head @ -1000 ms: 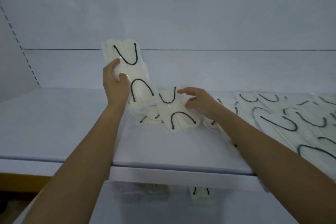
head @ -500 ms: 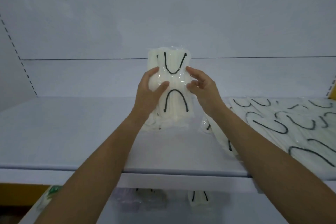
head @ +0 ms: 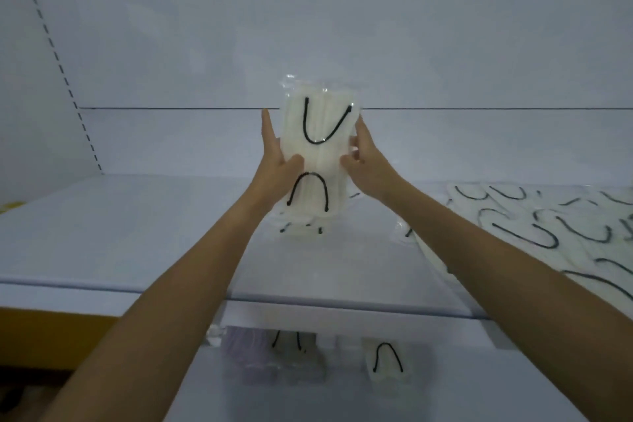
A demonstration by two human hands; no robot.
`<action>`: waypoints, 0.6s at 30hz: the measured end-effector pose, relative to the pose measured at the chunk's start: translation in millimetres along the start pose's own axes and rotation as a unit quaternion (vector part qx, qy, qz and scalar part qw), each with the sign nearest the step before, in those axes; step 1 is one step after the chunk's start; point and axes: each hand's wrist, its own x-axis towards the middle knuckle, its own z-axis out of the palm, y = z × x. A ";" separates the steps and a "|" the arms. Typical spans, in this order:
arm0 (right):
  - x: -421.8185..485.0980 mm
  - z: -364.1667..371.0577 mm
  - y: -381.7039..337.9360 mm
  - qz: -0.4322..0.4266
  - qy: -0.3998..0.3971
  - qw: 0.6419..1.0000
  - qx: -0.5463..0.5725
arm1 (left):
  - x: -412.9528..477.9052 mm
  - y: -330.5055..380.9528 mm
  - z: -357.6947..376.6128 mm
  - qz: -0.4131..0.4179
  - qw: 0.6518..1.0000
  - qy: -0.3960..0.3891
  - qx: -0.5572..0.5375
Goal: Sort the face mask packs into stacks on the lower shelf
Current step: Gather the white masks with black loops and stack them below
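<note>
Glossy clear plastic wrap on the cream pleated-cloth mask pack point(head: 320, 147), smooth matt white shelf point(head: 137, 233)

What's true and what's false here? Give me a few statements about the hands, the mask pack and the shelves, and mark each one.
1. The left hand and the right hand together hold one mask pack upright above the upper shelf. True.
2. The held pack's ear loops are red. False: the ear loops are black.
3. More packs, the spread packs, lie on the upper shelf to the right of the hands. True.
4. Nothing lies on the shelf below. False: a white pack with a black loop lies on the lower shelf, and there is more beside it.
</note>
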 end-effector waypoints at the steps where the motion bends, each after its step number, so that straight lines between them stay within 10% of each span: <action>1: -6.9 7.4 5.5 -0.018 -0.003 0.999 -0.031 | -5.1 -6.8 0.8 -0.015 1.000 -0.010 -0.004; 18: -38.1 17.0 -12.4 -0.150 0.092 0.959 -0.221 | -23.0 1.1 -13.9 0.161 0.980 -0.060 0.097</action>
